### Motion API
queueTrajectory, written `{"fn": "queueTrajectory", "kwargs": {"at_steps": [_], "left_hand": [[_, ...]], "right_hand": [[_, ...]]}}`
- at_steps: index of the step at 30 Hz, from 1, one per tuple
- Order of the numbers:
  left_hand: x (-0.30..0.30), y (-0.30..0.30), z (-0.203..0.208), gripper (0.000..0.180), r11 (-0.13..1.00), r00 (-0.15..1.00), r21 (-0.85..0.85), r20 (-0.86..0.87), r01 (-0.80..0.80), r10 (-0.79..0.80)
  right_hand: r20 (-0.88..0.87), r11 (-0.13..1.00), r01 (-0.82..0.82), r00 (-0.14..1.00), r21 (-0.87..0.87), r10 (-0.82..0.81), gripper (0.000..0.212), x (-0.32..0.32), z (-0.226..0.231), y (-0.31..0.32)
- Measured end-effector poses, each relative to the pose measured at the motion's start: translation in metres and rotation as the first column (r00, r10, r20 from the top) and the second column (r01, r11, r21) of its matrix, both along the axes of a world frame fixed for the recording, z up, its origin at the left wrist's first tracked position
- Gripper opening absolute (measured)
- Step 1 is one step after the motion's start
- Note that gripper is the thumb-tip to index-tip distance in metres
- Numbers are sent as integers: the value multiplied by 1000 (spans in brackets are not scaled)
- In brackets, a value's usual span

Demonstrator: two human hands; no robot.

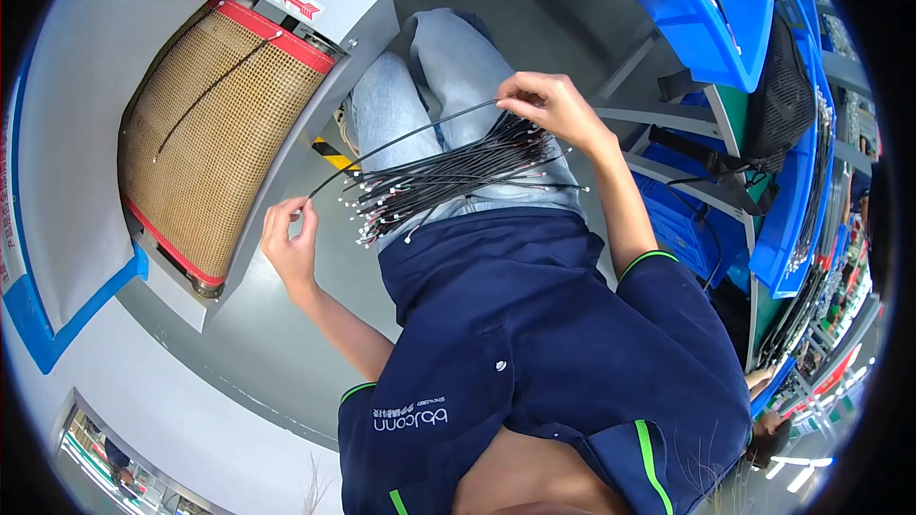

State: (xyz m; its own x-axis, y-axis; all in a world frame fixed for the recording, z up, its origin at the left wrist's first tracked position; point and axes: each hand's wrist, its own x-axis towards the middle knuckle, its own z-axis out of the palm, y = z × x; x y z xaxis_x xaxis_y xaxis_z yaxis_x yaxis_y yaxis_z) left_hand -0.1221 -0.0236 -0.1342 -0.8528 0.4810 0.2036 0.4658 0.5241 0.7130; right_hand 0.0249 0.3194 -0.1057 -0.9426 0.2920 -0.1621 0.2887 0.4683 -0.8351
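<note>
A single black cable (401, 137) is stretched above my lap, bowed slightly upward. My left hand (291, 243) pinches its left end between thumb and fingertips. Its other end runs into the fingers of my right hand (551, 110), which are closed on it at the upper right of the bundle. Across my thighs, below that cable, lies a thick bundle of black cables (458, 176) with small white connectors at both ends, roughly side by side with some askew. My right hand is just above the bundle's right end; my left hand is clear of it.
At the left is a machine with a tan mesh conveyor belt (229, 124), red along its edges, carrying one thin dark cable (215, 95). Blue bins (711, 14) of cables stand on racks at the right, with a black mesh chair back (780, 95) beside them.
</note>
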Motion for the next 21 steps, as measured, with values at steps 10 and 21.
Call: {"fn": "queueTrajectory", "kwargs": {"at_steps": [10,21], "left_hand": [[4,-8,-4,13,1000,1000,4,-16,-6,6],[-8,-17,5,13,1000,999,12,-28,-22,23]], "right_hand": [[-101,990,-131,986,56,136,11,7,-2,-1],[-137,981,-143,977,133,161,8,-6,5,-10]]}}
